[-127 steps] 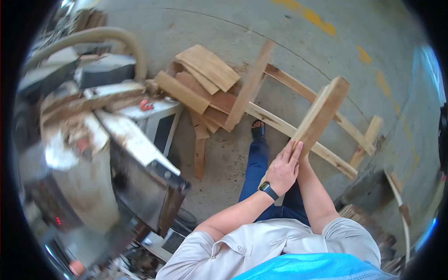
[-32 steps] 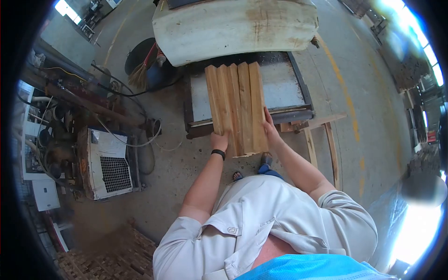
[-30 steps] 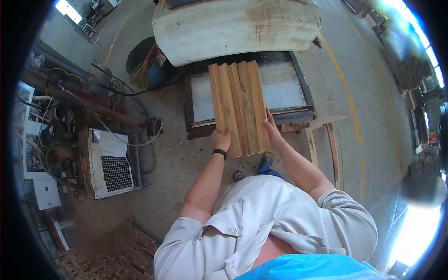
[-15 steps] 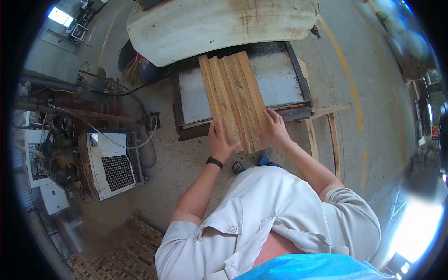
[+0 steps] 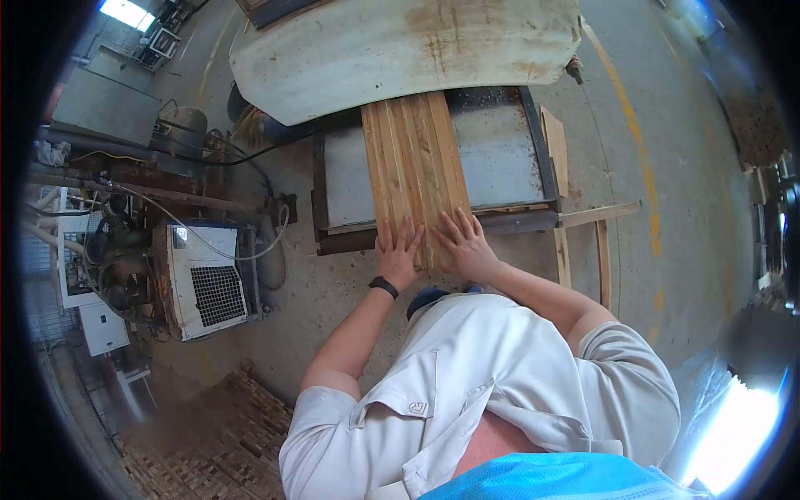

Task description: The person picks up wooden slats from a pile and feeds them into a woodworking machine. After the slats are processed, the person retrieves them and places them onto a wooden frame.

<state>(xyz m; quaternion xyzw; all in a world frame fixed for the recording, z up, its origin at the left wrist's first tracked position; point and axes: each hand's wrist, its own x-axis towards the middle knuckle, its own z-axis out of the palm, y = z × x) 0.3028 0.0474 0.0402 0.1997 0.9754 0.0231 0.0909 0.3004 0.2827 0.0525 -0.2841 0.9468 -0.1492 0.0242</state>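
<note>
Several long wooden strips (image 5: 412,158) lie side by side on the metal bed (image 5: 500,175) of a machine. Their far ends pass under the machine's pale, stained hood, and their near ends jut past the bed's front edge toward me. On the near left part of the strips rests my left hand (image 5: 398,257), fingers stretched out and spread. My right hand (image 5: 467,250) lies flat on the near right part, its fingers also spread. Both hands touch the wood from above without wrapping round it.
The pale hood (image 5: 400,50) hangs low over the bed's far side. To the left stand a white unit with a black grille (image 5: 218,296) and a looping hose (image 5: 250,257). Small wood blocks (image 5: 217,433) are stacked at lower left. A wooden frame (image 5: 602,250) sits right of the bed.
The strips have slid away from me, their far ends now under the hood, and sit closer together and straighter. My hands have moved from the strips' sides to flat on top.
</note>
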